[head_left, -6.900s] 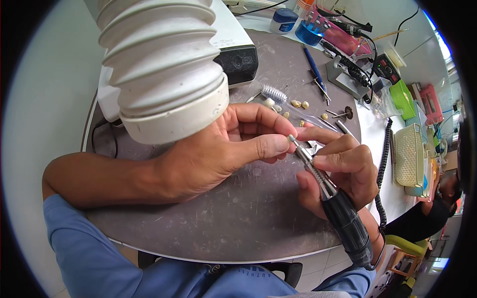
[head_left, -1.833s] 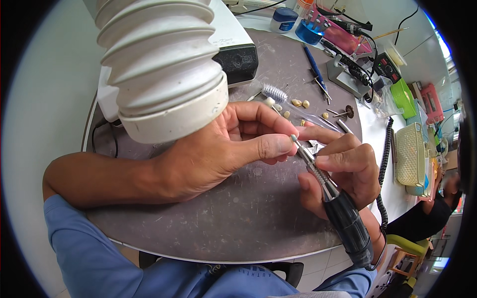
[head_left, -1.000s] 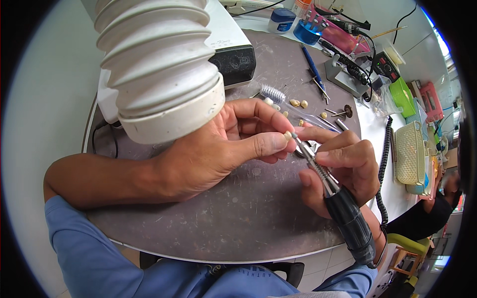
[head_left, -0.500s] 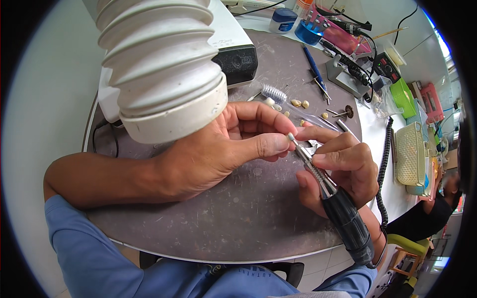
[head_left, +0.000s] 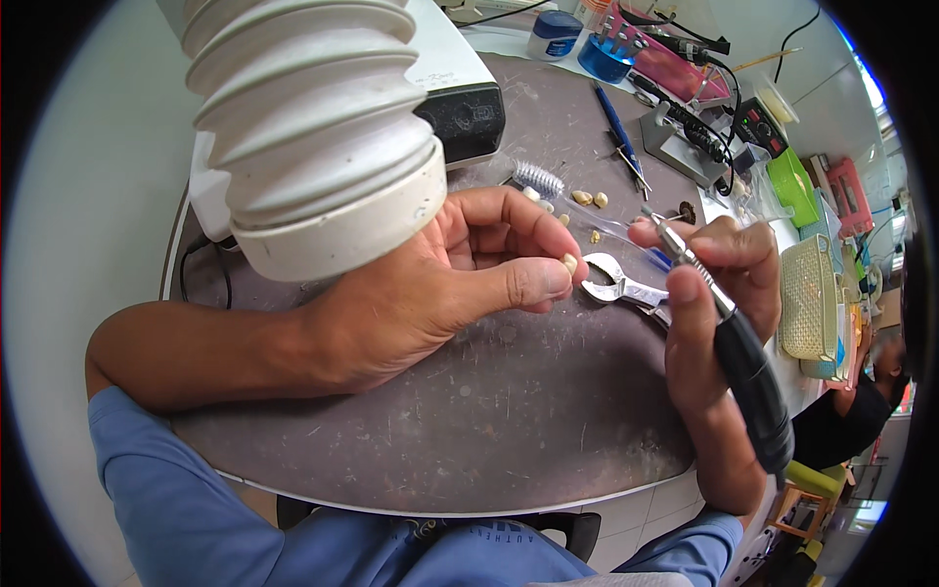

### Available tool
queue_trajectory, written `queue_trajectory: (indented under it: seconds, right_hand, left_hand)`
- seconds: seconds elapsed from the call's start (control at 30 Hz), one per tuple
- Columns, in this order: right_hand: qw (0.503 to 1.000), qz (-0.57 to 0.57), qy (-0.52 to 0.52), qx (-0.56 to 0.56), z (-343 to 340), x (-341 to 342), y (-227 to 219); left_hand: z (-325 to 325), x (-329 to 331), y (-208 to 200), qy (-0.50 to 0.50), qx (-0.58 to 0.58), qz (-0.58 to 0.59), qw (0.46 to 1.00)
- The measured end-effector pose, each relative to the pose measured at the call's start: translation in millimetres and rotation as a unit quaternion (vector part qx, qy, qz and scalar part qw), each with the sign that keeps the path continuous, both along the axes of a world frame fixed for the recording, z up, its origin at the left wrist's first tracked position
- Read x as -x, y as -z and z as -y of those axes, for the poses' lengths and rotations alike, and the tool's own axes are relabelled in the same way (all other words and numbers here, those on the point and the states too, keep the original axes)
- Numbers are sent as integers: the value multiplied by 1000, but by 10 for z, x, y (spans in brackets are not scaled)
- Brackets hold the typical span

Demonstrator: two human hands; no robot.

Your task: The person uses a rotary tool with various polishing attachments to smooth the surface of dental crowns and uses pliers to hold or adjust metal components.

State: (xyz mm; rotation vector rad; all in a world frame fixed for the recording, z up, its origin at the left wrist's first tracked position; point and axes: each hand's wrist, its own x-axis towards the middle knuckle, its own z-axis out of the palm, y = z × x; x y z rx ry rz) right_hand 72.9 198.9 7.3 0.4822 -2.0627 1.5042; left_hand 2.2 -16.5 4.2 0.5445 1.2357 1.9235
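My left hand [head_left: 460, 274] pinches a small, pale tooth crown [head_left: 570, 263] between thumb and forefinger, below the mouth of a ribbed white suction hose [head_left: 318, 127]. To the right, my right hand [head_left: 719, 313] is wrapped round a rotary handpiece [head_left: 751, 391] with a black body and a metal nose. The handpiece's tip points up and left, apart from the crown. Between the two hands lies a metal caliper [head_left: 626, 289] with curved jaws. Several more tooth crowns [head_left: 583, 198] lie on the brown table mat [head_left: 469, 430] beyond my fingers.
A spiral-bristled brush [head_left: 536, 179] and a blue pen-like tool [head_left: 614, 119] lie farther back. At the right stand a metal stand [head_left: 677, 147], a green bin [head_left: 792, 188] and a woven cream basket [head_left: 808, 298]. A blue-lidded jar [head_left: 555, 36] stands at the back; another person [head_left: 846, 411] is at far right.
My right hand has drawn the handpiece away from the crown, to the right and slightly up. This uncovers the caliper. The left hand stays in place with the crown.
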Motion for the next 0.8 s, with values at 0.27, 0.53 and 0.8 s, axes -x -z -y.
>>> queue_trajectory:
  seconds: [0.27, 0.53, 0.8]
  right_hand:
    - [965, 89, -53, 242, -268, 54, -226]
    - [967, 150, 150, 143, -265, -471, -559]
    - [940, 161, 254, 162, -238, -1350, -310]
  left_hand:
    - [-6, 9, 3, 23, 19, -117, 993]
    - [-31, -36, -5, 28, 29, -243, 969]
    - [29, -42, -13, 11, 126, -441, 888]
